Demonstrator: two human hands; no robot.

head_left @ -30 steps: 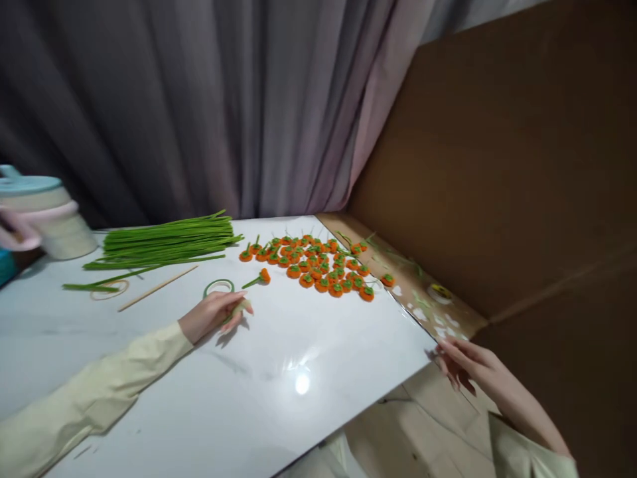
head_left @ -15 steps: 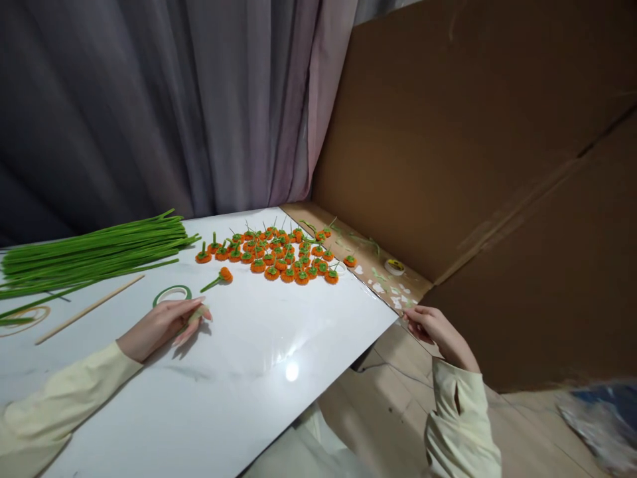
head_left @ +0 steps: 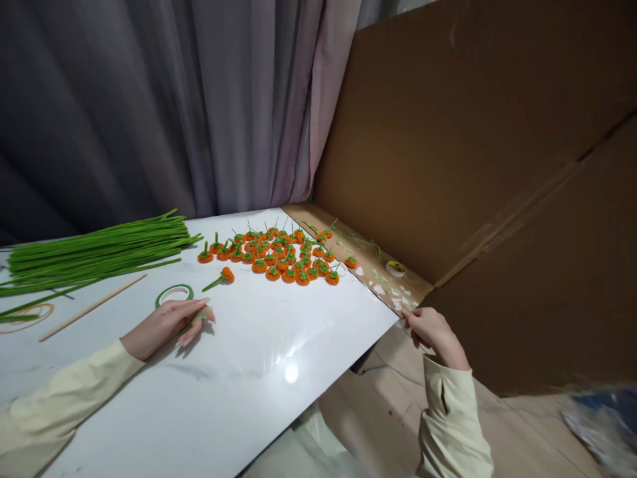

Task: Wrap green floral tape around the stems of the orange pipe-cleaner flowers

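My left hand (head_left: 166, 323) rests on the white table (head_left: 259, 358), its fingers pinched on a short green pipe-cleaner piece (head_left: 199, 317). Just beyond it lie a roll of green tape (head_left: 174, 293) and one orange pom-pom on a green stem (head_left: 221, 275). A cluster of several orange pom-poms with green tops (head_left: 279, 255) lies further back. My right hand (head_left: 432, 330) is off the table's right edge, fingers curled at the cardboard ledge (head_left: 378, 265) among small white scraps (head_left: 398, 295); whatever it grips is too small to see.
A bundle of long green pipe cleaners (head_left: 94, 252) lies at the back left, with a wooden stick (head_left: 92, 307) in front of it. A tall cardboard panel (head_left: 472, 146) walls the right side. Grey curtains (head_left: 174, 99) hang behind.
The view swung right, then held. My right hand moved from reaching low beside the table up to the cardboard ledge and curled its fingers. My left hand stayed put.
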